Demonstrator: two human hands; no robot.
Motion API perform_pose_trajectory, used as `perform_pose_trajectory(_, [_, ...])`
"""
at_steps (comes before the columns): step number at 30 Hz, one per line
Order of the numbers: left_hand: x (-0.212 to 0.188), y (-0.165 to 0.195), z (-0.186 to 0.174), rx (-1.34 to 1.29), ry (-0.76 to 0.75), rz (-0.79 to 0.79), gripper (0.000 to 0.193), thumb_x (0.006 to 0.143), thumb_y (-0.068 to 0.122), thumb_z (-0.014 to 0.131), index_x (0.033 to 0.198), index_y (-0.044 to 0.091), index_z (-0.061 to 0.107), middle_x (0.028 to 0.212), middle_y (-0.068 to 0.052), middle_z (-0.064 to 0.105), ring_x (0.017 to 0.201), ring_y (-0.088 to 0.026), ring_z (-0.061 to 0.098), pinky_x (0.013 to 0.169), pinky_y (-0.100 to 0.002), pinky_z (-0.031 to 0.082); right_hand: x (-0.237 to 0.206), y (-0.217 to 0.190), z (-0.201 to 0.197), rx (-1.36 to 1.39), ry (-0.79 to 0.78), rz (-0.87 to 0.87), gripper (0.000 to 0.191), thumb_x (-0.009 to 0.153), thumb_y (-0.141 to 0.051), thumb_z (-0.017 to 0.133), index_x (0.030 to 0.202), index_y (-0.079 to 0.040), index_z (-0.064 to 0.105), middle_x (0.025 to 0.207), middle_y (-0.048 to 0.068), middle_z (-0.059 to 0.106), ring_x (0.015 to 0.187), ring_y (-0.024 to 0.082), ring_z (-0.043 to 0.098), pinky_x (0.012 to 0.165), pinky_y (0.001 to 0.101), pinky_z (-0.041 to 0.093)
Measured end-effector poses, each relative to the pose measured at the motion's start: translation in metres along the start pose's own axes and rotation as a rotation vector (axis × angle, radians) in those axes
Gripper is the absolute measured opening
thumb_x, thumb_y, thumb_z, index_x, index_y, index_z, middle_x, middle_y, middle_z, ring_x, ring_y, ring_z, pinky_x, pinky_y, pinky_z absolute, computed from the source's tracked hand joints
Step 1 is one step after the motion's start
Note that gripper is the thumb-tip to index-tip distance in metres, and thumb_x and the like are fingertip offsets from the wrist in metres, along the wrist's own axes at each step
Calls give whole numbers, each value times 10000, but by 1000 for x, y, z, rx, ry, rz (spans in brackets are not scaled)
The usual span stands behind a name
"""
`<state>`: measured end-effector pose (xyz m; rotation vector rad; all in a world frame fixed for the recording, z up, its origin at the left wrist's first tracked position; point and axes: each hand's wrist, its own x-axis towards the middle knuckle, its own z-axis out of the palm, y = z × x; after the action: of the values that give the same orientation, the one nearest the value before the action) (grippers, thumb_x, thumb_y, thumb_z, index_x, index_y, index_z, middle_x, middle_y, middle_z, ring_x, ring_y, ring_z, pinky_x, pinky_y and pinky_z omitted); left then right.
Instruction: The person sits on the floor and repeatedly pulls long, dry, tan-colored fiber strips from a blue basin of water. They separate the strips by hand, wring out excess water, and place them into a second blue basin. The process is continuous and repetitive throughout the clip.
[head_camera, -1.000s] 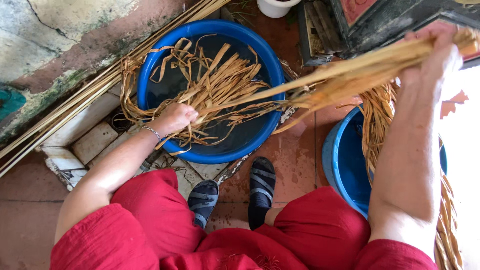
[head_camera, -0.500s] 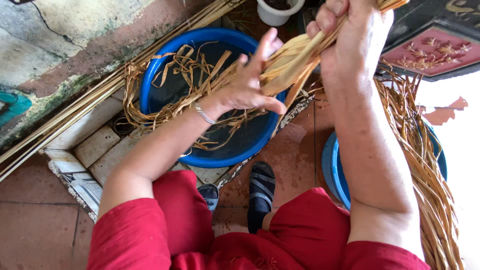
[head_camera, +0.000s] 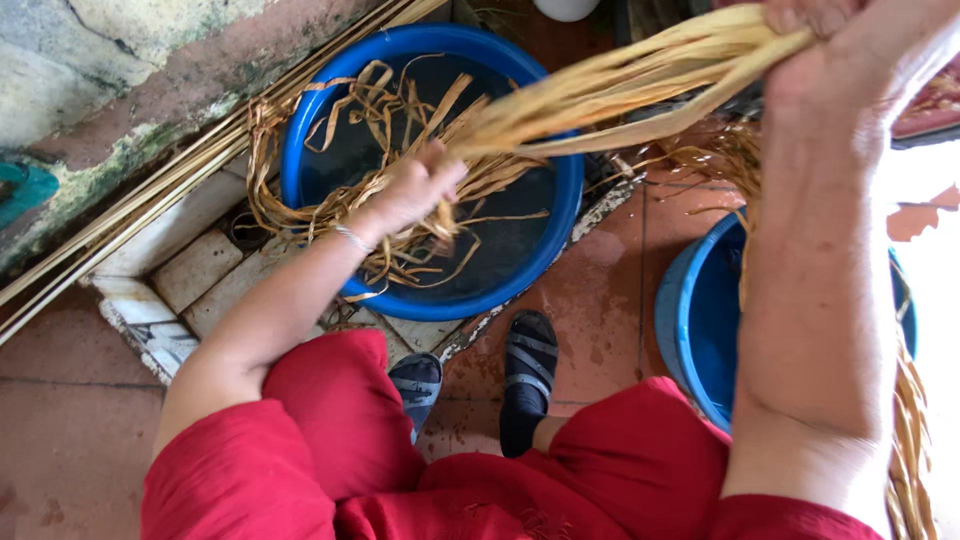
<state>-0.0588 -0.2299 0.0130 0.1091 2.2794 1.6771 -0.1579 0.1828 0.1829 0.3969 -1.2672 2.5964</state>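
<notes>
- Head view: the right hand (head_camera: 850, 50) is raised at the top right of the picture, fingers closed around one end of a bundle of pale straw-coloured strips (head_camera: 620, 90).
- The bundle runs from that fist down and to the left, over the near rim of the blue basin (head_camera: 560, 230), to the left hand (head_camera: 410, 190).
- The left hand is over the middle of the basin, fingers curled about the lower end of the bundle where it fans out into loose strips; how tightly it grips cannot be told, since the fingers are turned away from the camera.
- A thin bracelet (head_camera: 352, 238) sits on the left wrist.
- The loose strips (head_camera: 330, 150) lie tangled inside the basin, and some hang over its left rim onto the stone edging (head_camera: 190, 270).
- Two blue basins show: the full round one at the centre, and a second blue tub (head_camera: 700, 330) at the right, partly hidden behind the right forearm.
- More strips (head_camera: 910, 440) hang along the far side of that second tub, beside the right arm.
- Two feet in dark sandals (head_camera: 528, 365) stand on the wet reddish tile floor (head_camera: 600, 300), between the two basins.
- Several long thin canes (head_camera: 150, 190) lie along the foot of the wall at the left, just beside the first basin.
- Red clothing (head_camera: 330, 440) fills the bottom of the picture.
</notes>
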Motion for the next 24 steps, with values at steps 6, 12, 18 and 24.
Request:
perform_pose_trajectory(6, [10,-44,-63,713,571,295,274,987,172,722,1039,-28,543,766,-121,668,609,-296,667,504,-409,516,-9,90,-13,-221,-197,154,218,1109,-155,555,900,-97,570,851,42,560,812,167,558,744,290,483])
perform_pose_trajectory(12, [-20,-137,13,978,-155,223,113,950,54,624,1007,118,696,999,-88,726,1148,-288,632,1074,-601,434,-85,235,-16,12,197,773,177,1073,-140,674,1026,29,662,910,105,698,849,205,703,818,331,622])
perform_pose_trajectory(18, [-27,-211,-2,1610,23,483,436,707,83,625,1094,215,778,1677,9,276,1577,-262,-9,1218,-714,-11,-196,345,-10,-1553,-192,-257,520,690,-43,705,1199,37,633,1081,263,637,1037,470,578,889,533,490])
perform_pose_trajectory(24, [-9,-248,-5,1472,-614,-63,322,883,203,583,1130,154,783,1584,-102,380,1525,-366,93,1131,-790,22,-244,400,-13,-1651,-555,132,326,784,-156,761,1081,-238,652,1356,206,614,1242,417,550,1043,503,455])
